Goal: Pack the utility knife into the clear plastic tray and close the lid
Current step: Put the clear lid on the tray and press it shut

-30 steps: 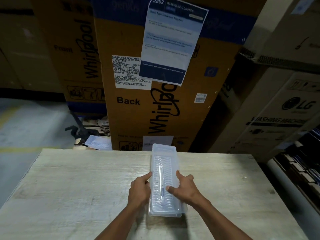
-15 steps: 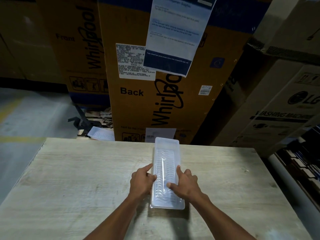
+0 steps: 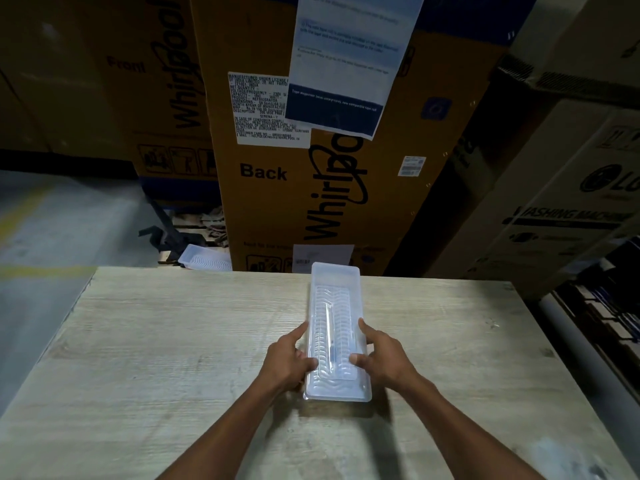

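A long clear plastic tray [image 3: 335,282] lies lengthwise on the pale wooden table [image 3: 156,341], its ribbed lid down over it. Through the lid I make out the slim utility knife [image 3: 328,327] running along the tray's middle. My left hand [image 3: 287,362] grips the tray's left edge near its close end, thumb on top. On the opposite edge my right hand [image 3: 381,358] holds the tray the same way, thumb pressing on the lid.
Tall cardboard appliance boxes [image 3: 311,168] stand right behind the table's far edge, with more boxes at the right [image 3: 571,202]. Another clear tray [image 3: 204,259] lies on the floor beyond the far left corner. Dark shelving [image 3: 606,306] runs along the right side.
Both hands have shifted outward from the lid's top to the tray's side edges. The tray stays in the same place on the table; the camera tilted down slightly.
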Demonstrator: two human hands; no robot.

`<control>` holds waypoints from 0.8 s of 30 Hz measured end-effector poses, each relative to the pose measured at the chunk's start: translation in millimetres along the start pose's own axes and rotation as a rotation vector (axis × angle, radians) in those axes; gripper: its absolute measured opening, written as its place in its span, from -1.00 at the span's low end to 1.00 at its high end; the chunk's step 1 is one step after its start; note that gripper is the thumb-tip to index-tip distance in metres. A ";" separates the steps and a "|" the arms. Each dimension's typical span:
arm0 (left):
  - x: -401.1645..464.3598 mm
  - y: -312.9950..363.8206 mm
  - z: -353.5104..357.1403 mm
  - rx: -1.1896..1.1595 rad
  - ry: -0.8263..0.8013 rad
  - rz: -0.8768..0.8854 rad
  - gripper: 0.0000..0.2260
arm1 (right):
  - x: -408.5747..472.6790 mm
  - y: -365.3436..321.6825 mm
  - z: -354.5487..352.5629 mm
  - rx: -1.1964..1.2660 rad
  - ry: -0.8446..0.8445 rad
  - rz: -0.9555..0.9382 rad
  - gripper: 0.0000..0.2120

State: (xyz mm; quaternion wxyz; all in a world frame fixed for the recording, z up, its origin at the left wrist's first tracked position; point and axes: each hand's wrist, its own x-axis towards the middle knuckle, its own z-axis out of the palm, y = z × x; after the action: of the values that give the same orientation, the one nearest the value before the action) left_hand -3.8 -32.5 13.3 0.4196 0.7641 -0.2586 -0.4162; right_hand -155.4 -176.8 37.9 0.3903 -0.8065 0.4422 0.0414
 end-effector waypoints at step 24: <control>-9.8 -2.7 10.3 0.160 0.004 0.105 -0.36 | -41.4 12.4 -18.1 0.175 -0.215 -0.048 -0.07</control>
State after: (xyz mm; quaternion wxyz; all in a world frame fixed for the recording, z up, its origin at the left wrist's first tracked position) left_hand -17.6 -28.2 12.0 0.3790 0.7813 -0.3301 -0.3702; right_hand -194.7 -164.4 60.2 0.5050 -0.7707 0.3803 0.0795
